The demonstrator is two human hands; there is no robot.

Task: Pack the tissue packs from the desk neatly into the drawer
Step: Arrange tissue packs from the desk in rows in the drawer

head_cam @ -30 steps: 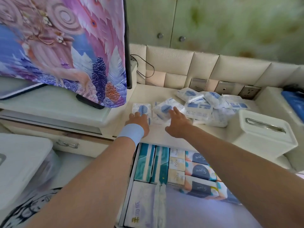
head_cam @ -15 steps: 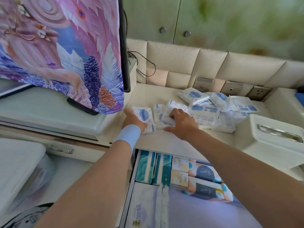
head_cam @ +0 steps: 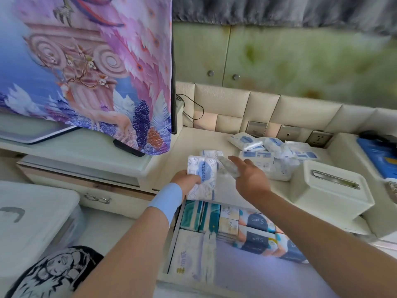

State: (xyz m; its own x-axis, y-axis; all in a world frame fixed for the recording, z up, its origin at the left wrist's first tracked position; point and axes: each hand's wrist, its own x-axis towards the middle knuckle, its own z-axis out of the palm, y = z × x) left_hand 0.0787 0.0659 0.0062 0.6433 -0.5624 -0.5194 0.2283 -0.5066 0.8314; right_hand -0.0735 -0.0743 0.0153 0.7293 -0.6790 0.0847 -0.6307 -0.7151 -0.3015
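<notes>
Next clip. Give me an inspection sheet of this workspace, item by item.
Surface: pale desk, partly bare, above the open drawer.
Job's things: loose pile of tissue packs at the desk's back; lone pack nearer; stored packs in rows in the drawer.
Clutter: white tissue box on the right; blue item beyond it.
Hands: left hand grips a first pack; right hand holds a second pack, which is blurred.
Cables: black cable on the wall by the screen.
Surroundings: covered screen, sockets, cabinet doors, lidded bin.
</notes>
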